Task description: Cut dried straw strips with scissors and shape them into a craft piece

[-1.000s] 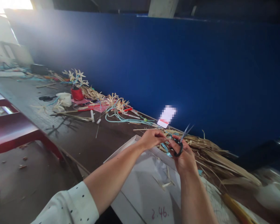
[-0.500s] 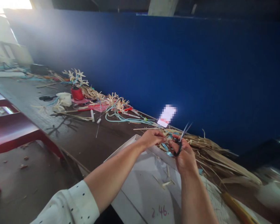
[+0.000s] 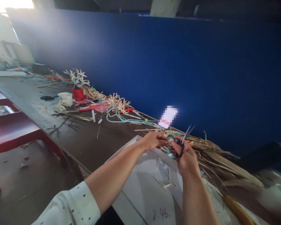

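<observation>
Your left hand (image 3: 154,140) and right hand (image 3: 186,157) pinched pale piece (image 3: 170,141) between fingertips; right gripped scissors (image 3: 182,151), blades (image 3: 186,133) needed aiming beyond fingers.

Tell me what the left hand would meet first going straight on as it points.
Beyond the small pale piece it seems to hold, the left hand would likely meet the right hand, though depth is unclear.
</observation>
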`<state>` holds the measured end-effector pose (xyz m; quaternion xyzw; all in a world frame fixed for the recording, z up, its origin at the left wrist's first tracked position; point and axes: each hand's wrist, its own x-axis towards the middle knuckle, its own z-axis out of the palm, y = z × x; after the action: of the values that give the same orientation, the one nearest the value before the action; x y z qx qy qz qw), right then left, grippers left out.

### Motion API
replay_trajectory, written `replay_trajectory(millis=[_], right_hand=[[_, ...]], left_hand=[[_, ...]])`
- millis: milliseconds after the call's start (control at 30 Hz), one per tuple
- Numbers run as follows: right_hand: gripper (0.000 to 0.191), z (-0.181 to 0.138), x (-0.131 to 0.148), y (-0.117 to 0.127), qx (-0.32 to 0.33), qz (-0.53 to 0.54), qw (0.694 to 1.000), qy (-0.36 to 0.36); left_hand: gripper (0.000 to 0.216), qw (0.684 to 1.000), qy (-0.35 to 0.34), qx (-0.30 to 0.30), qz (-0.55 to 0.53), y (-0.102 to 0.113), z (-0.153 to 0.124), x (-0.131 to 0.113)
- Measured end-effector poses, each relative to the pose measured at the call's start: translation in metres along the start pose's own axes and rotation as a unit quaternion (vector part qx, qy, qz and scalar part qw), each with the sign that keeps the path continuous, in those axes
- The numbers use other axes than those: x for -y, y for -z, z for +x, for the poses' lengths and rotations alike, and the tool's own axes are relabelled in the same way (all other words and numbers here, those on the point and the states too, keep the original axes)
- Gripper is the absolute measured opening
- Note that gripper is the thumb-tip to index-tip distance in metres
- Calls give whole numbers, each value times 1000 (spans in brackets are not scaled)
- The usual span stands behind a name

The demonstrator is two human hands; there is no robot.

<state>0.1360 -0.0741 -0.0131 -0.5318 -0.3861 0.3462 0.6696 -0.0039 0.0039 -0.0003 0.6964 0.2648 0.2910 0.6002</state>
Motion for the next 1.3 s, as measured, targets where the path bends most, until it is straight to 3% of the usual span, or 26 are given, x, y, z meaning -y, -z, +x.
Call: replay_trajectory(millis=[300, 633, 933, 1100, 1300], right_hand=[[46, 0, -2, 1, 4, 11, 1000, 0], [47, 0, -1, 0, -21, -6, 1000, -7], [42, -9, 2, -14, 76, -111, 988, -72], [43, -16, 1, -22, 140, -152, 975, -76], [43, -17, 0, -26, 173, -181, 965, -82]], left_hand=[[35, 999, 5, -33, -3, -3, -1, -1], [33, 999, 32, -1, -27, 1, 1, 2], [18, 969, 18, -182, -165, 4, 4, -9], [16, 954, 9, -236, -185, 7, 3, -13], [16, 946, -4, -257, -199, 9, 6, -10]])
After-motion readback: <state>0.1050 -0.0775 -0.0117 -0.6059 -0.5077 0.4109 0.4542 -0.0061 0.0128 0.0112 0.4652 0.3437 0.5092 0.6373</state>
